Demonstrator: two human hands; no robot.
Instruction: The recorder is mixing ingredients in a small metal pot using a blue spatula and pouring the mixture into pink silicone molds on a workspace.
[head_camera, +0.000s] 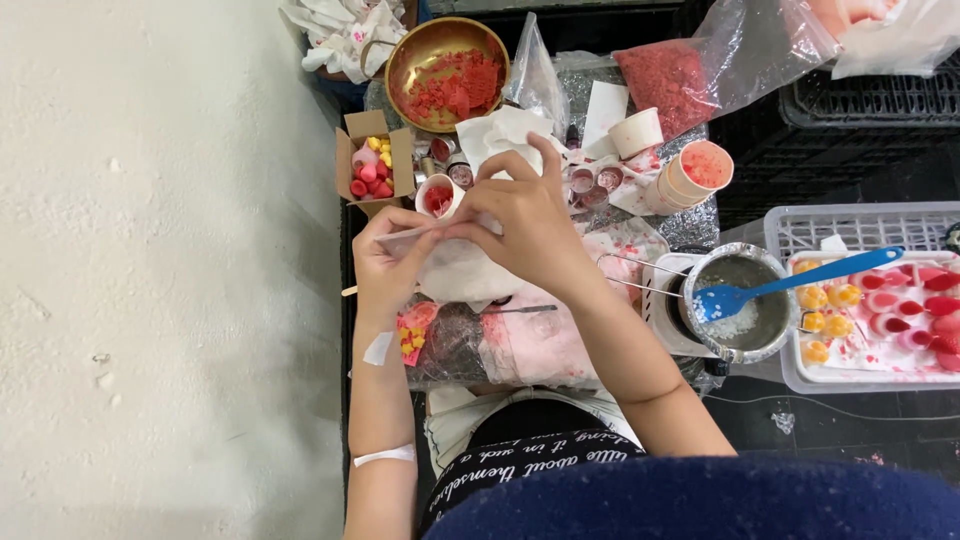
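While the left hand (385, 262) pinches a thin white strip (405, 235), the right hand (525, 225) grips its other end, brass bowl (400, 62) at twelve o'clock.

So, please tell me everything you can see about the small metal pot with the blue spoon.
The metal pot is round, grey and shiny, standing upright on a small white stove-like base right of the hands. A wire handle points left from its rim. Inside lies a little white, grainy matter. A blue plastic spoon rests in it, bowl down in the pot, handle leaning over the rim towards the white tray. No hand touches it.
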